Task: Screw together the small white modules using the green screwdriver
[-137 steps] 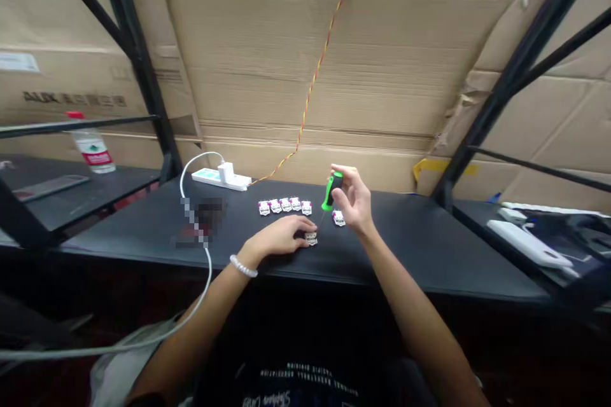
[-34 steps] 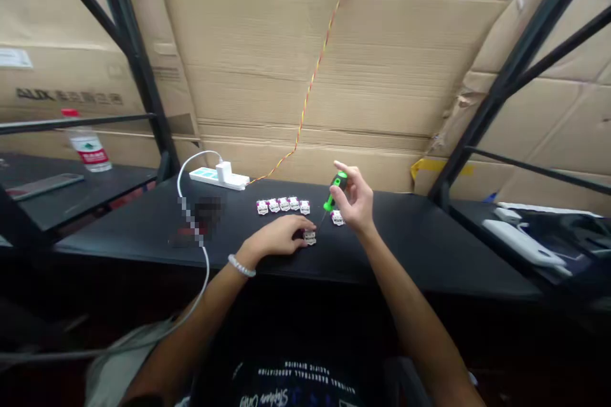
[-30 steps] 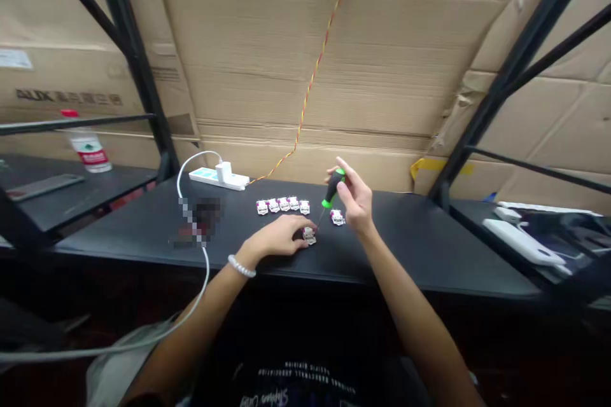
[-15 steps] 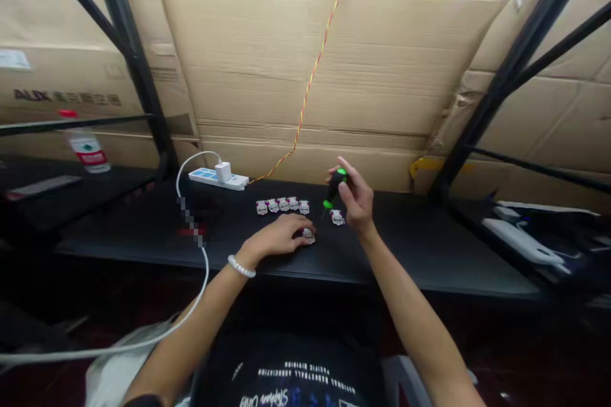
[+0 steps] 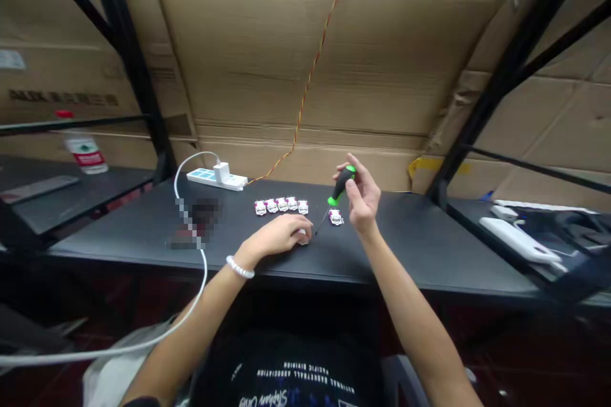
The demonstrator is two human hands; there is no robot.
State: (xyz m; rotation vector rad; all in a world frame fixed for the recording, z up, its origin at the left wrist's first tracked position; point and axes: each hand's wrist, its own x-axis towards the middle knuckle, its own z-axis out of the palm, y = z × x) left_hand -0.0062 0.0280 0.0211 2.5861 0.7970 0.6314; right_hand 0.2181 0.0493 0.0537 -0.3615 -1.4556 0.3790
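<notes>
My right hand [image 5: 361, 198] pinches the black-and-green handle of a small screwdriver [image 5: 340, 188], whose thin shaft slants down-left toward the table. My left hand [image 5: 279, 236] lies on the black table [image 5: 429, 248], fingers curled over a small white-and-pink connector block [image 5: 302, 235] that it mostly hides. The screwdriver tip ends just right of that block. Another single block [image 5: 336, 217] sits under my right hand. A row of several like blocks [image 5: 280, 205] lies just behind my left hand.
A white power strip [image 5: 217, 177] with a charger and white cable [image 5: 191, 305] sits at the back left. A red-yellow twisted wire [image 5: 310, 76] hangs down the cardboard wall. A bottle [image 5: 79, 143] stands on the left shelf. White devices [image 5: 518, 238] lie at right.
The screwdriver handle has tilted further right and its tip has drawn slightly away from the held block. My left hand has closed more over that block. The view shifted a little.
</notes>
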